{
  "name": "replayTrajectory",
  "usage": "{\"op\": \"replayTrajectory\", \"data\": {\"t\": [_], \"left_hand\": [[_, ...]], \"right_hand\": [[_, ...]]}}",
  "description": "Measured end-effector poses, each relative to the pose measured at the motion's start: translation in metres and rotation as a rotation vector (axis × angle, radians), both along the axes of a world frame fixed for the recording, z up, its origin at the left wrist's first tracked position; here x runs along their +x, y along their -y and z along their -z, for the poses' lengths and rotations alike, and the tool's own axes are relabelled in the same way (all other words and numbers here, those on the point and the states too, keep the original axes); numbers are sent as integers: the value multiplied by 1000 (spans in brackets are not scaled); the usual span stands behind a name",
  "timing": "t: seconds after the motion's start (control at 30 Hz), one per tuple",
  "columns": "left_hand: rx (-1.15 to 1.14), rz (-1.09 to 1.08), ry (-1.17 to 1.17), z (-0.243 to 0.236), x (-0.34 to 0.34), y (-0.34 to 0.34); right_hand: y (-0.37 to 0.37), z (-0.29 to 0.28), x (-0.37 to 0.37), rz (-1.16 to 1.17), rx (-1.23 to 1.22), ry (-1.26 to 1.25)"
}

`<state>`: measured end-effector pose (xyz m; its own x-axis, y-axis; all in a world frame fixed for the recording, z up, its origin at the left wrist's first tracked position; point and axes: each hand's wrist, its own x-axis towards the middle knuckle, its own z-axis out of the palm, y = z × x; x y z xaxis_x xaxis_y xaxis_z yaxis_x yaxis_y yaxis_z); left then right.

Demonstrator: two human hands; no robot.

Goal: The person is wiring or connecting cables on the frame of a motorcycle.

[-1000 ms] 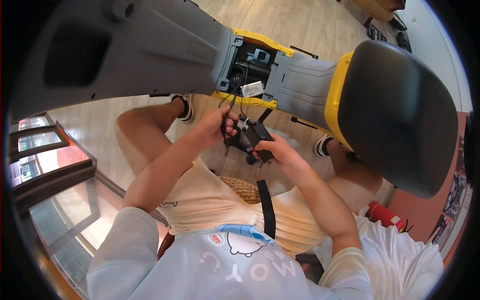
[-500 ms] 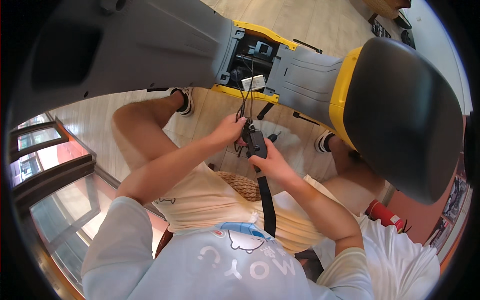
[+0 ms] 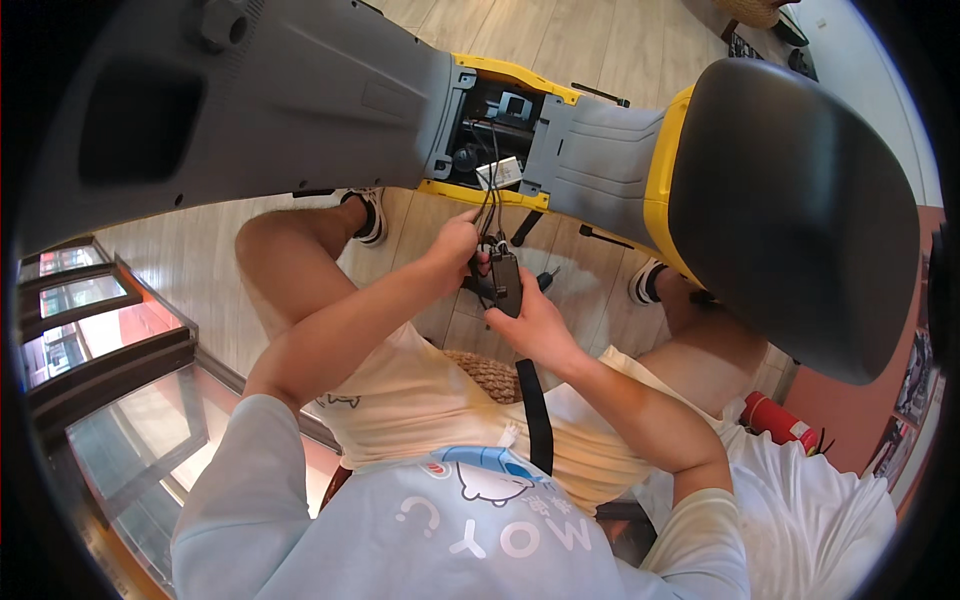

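Observation:
In front of me is a grey and yellow scooter body with an open compartment point(image 3: 502, 110). Black cables point(image 3: 492, 200) run out of it, past a small white-labelled block point(image 3: 500, 173) at its near edge, down to a black rectangular box point(image 3: 508, 283). My right hand point(image 3: 537, 322) is closed around the lower end of this box, thumb on its near side. At the box's upper left, my left hand point(image 3: 458, 247) has its fingers curled on the cables where they meet the box. Its fingertips are partly hidden.
To the right rises the black scooter seat point(image 3: 790, 220). A dark tool-like object point(image 3: 547, 278) lies on the wooden floor beyond my right hand. A black strap point(image 3: 535, 415) hangs over my lap. A red fire extinguisher point(image 3: 780, 420) is at right, a glass cabinet point(image 3: 140, 430) at left.
The black box has turned more upright and shifted slightly left in my right hand. My left hand has drawn slightly left, still at the cables. The view has shifted a little.

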<state>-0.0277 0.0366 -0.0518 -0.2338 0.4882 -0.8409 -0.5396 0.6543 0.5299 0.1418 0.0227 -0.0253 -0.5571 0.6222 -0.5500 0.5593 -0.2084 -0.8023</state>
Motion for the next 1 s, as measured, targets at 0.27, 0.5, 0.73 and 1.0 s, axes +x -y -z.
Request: {"op": "replayTrajectory", "data": {"t": [0.27, 0.5, 0.73, 1.0], "left_hand": [[147, 178, -160, 25, -10, 4], [225, -159, -149, -12, -2, -4], [318, 346, -348, 0, -11, 6], [221, 28, 16, 29, 13, 26]], "right_hand": [[1, 3, -5, 40, -75, -70], [-6, 12, -1, 186, -177, -211], [2, -12, -3, -35, -8, 1], [26, 49, -2, 56, -143, -7]]}}
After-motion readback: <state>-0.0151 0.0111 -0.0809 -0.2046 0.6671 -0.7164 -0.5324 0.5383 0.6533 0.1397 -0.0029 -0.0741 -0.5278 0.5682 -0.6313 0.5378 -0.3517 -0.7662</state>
